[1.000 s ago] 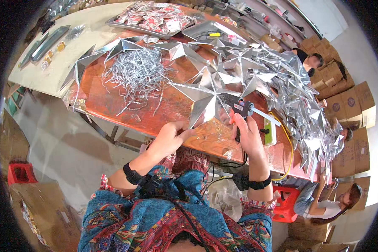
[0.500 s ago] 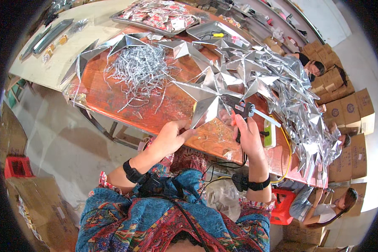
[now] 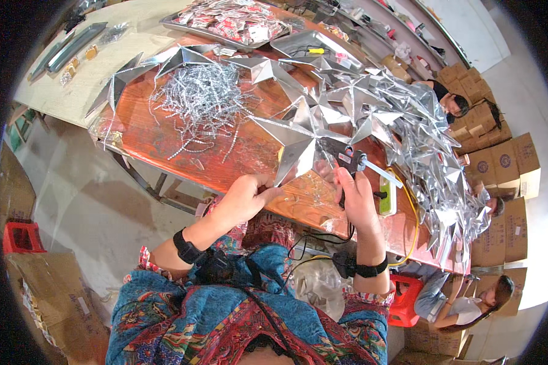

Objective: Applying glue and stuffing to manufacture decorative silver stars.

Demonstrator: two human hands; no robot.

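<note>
A folded silver star (image 3: pixel 296 159) with mirror-like points stands at the table's near edge. My left hand (image 3: pixel 248 196) pinches its lower point between thumb and fingers. My right hand (image 3: pixel 357 198) is wrapped round the grip of a black hot glue gun (image 3: pixel 345 158), whose nozzle end is hidden against the star's right side. A pale glue stick (image 3: pixel 380 170) juts out of the gun's back. Beyond my left hand lies a tangled heap of glittering silver trim strips (image 3: pixel 204 97).
Silver stars (image 3: pixel 408 128) pile up along the table's right side. A green and white power strip (image 3: pixel 387 193) and yellow cord lie right of my right hand. Trays (image 3: pixel 249 44) stand at the far edge. Two people sit at the right; cartons (image 3: pixel 499 161) are stacked behind.
Both hands keep their hold on the star and the glue gun. The whole view has shifted slightly, and the glue gun has tilted a little.
</note>
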